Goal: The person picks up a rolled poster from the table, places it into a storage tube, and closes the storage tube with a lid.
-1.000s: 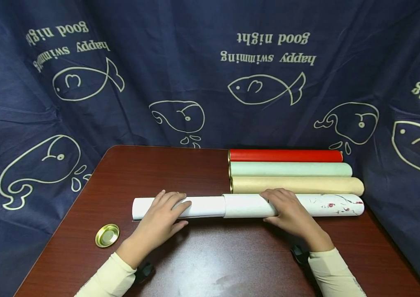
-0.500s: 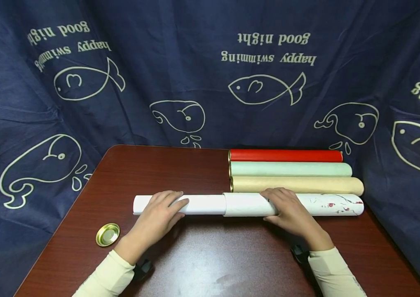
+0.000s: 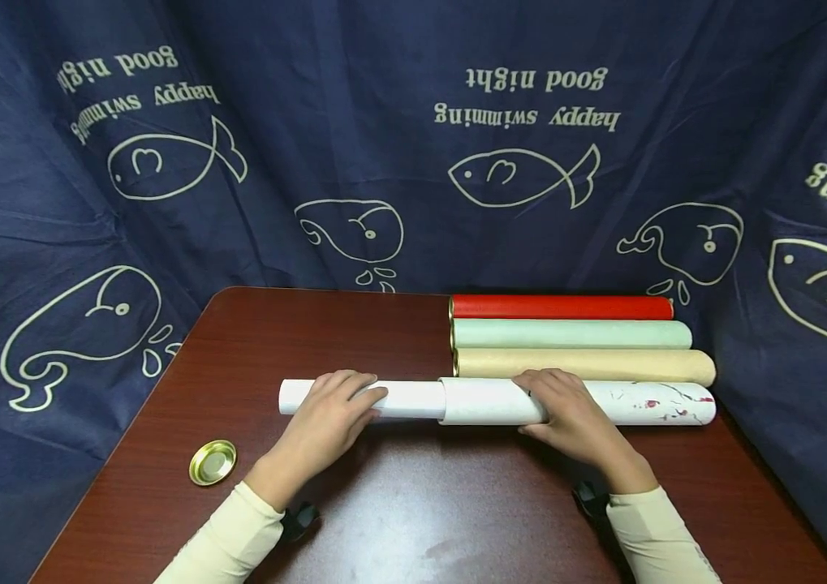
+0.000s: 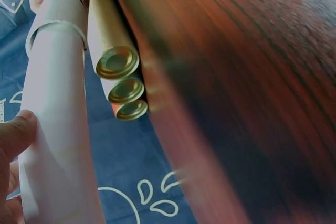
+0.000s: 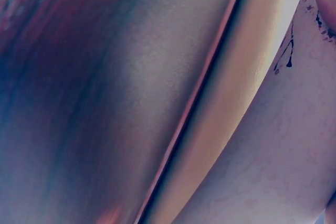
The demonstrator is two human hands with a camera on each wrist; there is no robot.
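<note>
A rolled sheet of white paper (image 3: 411, 399) lies partly inside the open left end of a white cardboard tube (image 3: 482, 402) with a dark and red floral print. My left hand (image 3: 334, 414) grips the roll from above, thumb on the near side; in the left wrist view its thumb (image 4: 20, 129) lies against the paper roll (image 4: 58, 145). Around the middle of the tube my right hand (image 3: 566, 415) is curled, holding it on the table. The right wrist view shows the printed tube (image 5: 262, 145) close up, with only a bit of the hand at its edge.
Behind the white tube lie a beige tube (image 3: 588, 366), a pale green tube (image 3: 574, 333) and a red tube (image 3: 562, 307), side by side. A gold metal lid (image 3: 212, 462) sits on the brown table (image 3: 296, 324) at left. A blue printed curtain (image 3: 384, 122) hangs behind.
My left hand has moved right with the paper roll, so less of the roll sticks out of the tube. The right hand and the tube stay in place.
</note>
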